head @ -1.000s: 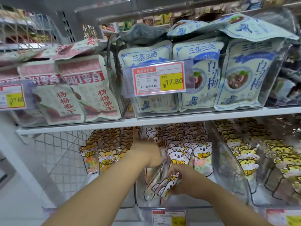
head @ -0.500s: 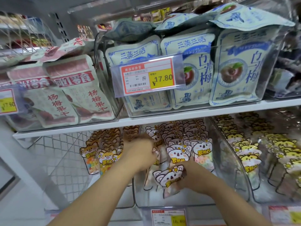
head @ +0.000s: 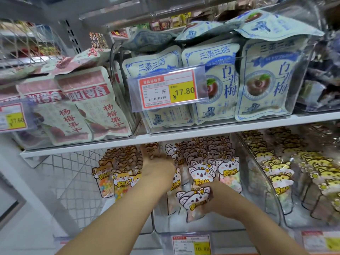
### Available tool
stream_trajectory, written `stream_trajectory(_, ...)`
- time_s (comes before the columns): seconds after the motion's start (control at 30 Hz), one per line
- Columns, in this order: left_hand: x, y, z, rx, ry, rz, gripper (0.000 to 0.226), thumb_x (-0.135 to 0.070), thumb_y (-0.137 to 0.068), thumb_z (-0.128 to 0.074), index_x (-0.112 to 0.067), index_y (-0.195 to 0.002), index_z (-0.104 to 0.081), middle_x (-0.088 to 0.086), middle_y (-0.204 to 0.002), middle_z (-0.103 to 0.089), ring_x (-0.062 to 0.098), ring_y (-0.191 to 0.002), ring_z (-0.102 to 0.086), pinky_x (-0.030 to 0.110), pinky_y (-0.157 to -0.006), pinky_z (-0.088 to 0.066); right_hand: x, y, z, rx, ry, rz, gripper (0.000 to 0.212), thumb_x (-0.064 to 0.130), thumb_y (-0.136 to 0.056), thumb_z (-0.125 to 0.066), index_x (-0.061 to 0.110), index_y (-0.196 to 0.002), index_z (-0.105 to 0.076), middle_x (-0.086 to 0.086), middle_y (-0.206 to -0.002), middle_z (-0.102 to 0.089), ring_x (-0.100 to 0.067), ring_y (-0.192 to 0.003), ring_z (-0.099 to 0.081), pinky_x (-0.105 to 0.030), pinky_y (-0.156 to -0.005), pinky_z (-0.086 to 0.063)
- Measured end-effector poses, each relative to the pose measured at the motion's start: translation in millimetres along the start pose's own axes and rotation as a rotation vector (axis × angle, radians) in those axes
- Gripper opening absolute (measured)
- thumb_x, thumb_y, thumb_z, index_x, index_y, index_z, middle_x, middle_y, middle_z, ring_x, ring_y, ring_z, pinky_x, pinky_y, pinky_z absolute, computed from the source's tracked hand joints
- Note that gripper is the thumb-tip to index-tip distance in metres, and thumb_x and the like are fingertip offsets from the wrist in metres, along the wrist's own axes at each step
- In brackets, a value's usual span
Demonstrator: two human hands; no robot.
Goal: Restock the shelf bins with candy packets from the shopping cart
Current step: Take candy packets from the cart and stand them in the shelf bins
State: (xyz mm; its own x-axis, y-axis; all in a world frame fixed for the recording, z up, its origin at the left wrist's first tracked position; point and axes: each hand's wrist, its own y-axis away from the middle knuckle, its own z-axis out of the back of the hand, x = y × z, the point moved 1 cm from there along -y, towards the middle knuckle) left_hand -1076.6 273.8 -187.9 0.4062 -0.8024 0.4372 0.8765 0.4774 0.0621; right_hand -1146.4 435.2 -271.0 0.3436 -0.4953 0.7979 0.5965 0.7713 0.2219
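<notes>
Left hand (head: pixel 156 172) reaches into the left side of the middle bin (head: pixel 184 225) on the lower shelf, back of the hand toward the camera, fingers stretched out close together and pointing to the rear. The fingertips are blurred, and the hand lies against the standing row of koala packets (head: pixel 202 173). Right hand (head: pixel 219 197) grips a koala packet (head: pixel 193 199) from its right side, fingers curled round it. The packet is tilted and sits at the front of the same bin, just ahead of the row. On the upper shelf at far left, a yellow price label (head: pixel 13 117) reads 17.60 in front of pink-red packets (head: pixel 88 111). Below these, orange dog packets (head: pixel 117 173) stand in the bin just left of the left hand. At upper centre, a price label (head: pixel 168 91) reads 17.80 on a clear bin of pale blue packets (head: pixel 265 85), with more of them lying flat on top. A white shelf board (head: pixel 239 126) separates the two levels. A further label (head: pixel 191 244) hangs below the middle bin. At lower right, yellow cat packets (head: pixel 279 177) fill the neighbouring bin.
</notes>
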Motion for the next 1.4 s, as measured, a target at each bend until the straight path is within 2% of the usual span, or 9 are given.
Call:
stream_trajectory(0.23,-9.8,-23.3,13.5,0.156,-0.108,-0.08,0.072,-0.018,-0.082,-0.071,-0.018,-0.146,-0.039,0.016,-0.155,-0.03,0.034,-0.149,-0.016,0.068,-0.111,0.011,3.0,2.1,3.7,0.016,-0.012,0.027,0.03,0.012,-0.076,-0.081,0.02,-0.103,-0.072,0.013,-0.078,-0.071,0.003,-0.069,-0.059,-0.014,-0.066,-0.05)
stream_trajectory(0.47,-18.1,-38.1,-3.5,0.34,-0.026,-0.149,0.122,-0.043,-0.072,-0.083,-0.018,-0.157,0.001,0.011,-0.144,-0.053,0.039,-0.142,-0.035,0.069,-0.115,-0.008,0.8,0.5,3.9,0.021,0.003,0.028,0.027,0.008,-0.075,-0.079,0.017,-0.099,-0.073,0.017,-0.081,-0.073,0.005,-0.071,-0.062,-0.015,-0.069,-0.05)
stream_trajectory(0.57,-12.9,-30.5,-2.8,0.344,0.062,-0.221,0.114,-0.035,-0.075,-0.084,-0.018,-0.157,-0.006,0.013,-0.138,-0.055,0.037,-0.129,-0.05,0.058,-0.112,-0.034,-1.1,-1.8,4.1,0.03,0.02,0.034,0.026,0.011,-0.073,-0.079,0.017,-0.098,-0.073,0.011,-0.085,-0.074,-0.006,-0.08,-0.068,-0.024,-0.075,-0.054)
stream_trajectory(0.7,-9.1,-23.5,-15.6,0.199,0.076,-0.259,0.075,-0.022,-0.079,-0.079,-0.013,-0.14,-0.036,0.006,-0.099,-0.06,0.032,-0.101,-0.062,0.053,-0.106,-0.042,-1.9,-2.3,3.8,0.018,0.012,0.037,0.024,0.013,-0.072,-0.079,0.018,-0.095,-0.073,0.009,-0.089,-0.075,-0.01,-0.085,-0.068,-0.029,-0.08,-0.055)
stream_trajectory(0.77,-8.2,-21.1,-22.7,0.128,0.123,-0.241,0.06,-0.015,-0.08,-0.076,-0.014,-0.13,-0.042,0.005,-0.093,-0.058,0.031,-0.092,-0.062,0.044,-0.088,-0.053,-2.1,-1.7,3.4,0.007,0.004,0.038,0.024,0.013,-0.072,-0.079,0.018,-0.095,-0.073,0.009,-0.088,-0.075,-0.009,-0.083,-0.068,-0.029,-0.08,-0.055)
stream_trajectory(0.83,-7.5,-18.9,-23.3,0.039,0.119,-0.26,0.057,-0.013,-0.082,-0.072,-0.015,-0.13,-0.042,0.005,-0.094,-0.062,0.03,-0.088,-0.063,0.039,-0.079,-0.051,-2.1,-1.1,3.6,-0.007,0.006,0.041,0.024,0.011,-0.071,-0.079,0.016,-0.094,-0.074,0.009,-0.087,-0.075,-0.008,-0.079,-0.067,-0.027,-0.076,-0.054)
stream_trajectory(0.97,-8.8,-22.7,-20.7,-0.142,0.001,-0.255,0.064,-0.002,-0.081,-0.059,-0.015,-0.14,-0.037,0.003,-0.088,-0.066,0.029,-0.086,-0.064,0.061,-0.118,-0.019,-1.1,1.5,5.6,-0.033,0.028,0.047,0.029,0.012,-0.07,-0.085,0.016,-0.096,-0.074,0.013,-0.079,-0.073,0.004,-0.069,-0.062,-0.013,-0.061,-0.046)
stream_trajectory(1.17,-15.5,-41.5,-11.5,-0.286,-0.069,-0.211,0.057,-0.008,-0.079,-0.072,-0.011,-0.133,-0.053,-0.001,-0.062,-0.05,0.019,-0.074,-0.06,0.067,-0.116,-0.016,-1.9,-1.2,3.7,-0.05,0.091,0.071,0.025,0.019,-0.07,-0.086,0.02,-0.091,-0.073,0.009,-0.082,-0.073,-0.008,-0.075,-0.063,-0.018,-0.063,-0.046)
stream_trajectory(1.4,-8.8,-58.4,-21.8,-0.073,0.142,-0.07,0.046,-0.027,-0.095,-0.056,-0.017,-0.138,-0.043,0.006,-0.123,-0.062,0.03,-0.123,-0.053,0.048,-0.118,-0.005,1.0,-2.1,3.8,-0.142,0.102,0.063,0.023,0.038,-0.068,-0.085,0.028,-0.077,-0.066,0.004,-0.082,-0.07,-0.008,-0.072,-0.058,-0.019,-0.06,-0.042)
